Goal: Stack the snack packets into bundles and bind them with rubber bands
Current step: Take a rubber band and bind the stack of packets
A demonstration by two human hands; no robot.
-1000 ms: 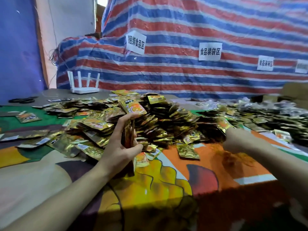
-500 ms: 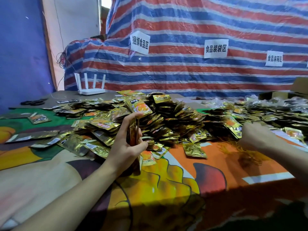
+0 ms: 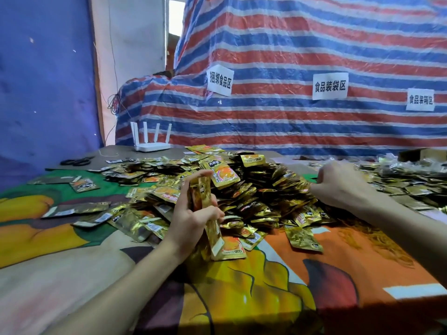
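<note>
Right hand [image 3: 343, 187] moved up to packet pile [image 3: 261, 189] edge, grasp unclear, left hand [image 3: 191, 221] gripping upright packet stack [image 3: 204, 192] before pile

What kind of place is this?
Probably a small packing workshop. A heap of gold snack packets lies on the table, the left hand holds a stack of them, and paper signs on the striped tarp label work zones.

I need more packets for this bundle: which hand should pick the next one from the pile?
Right. The left hand has its grip full with the upright stack; the right hand is at the pile, carrying no stack.
</note>
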